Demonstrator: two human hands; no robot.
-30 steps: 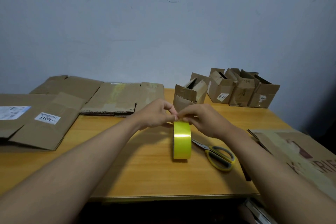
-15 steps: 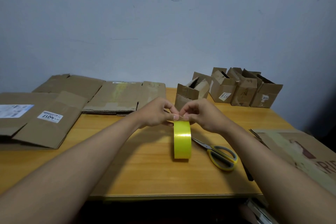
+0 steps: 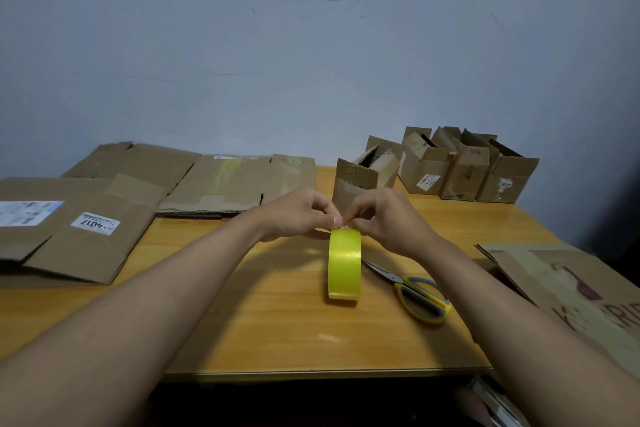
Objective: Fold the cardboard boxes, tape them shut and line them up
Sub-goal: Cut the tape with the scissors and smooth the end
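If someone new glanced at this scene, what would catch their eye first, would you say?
The bright yellow tape roll standing on edge mid-table, with the left hand and right hand picking at its top. Next, the yellow-handled scissors just right of it, and the row of folded boxes at the back right.

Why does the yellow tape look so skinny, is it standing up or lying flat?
Standing up. The yellow tape roll rests on its edge on the table, its band facing us, both hands pinching its top.
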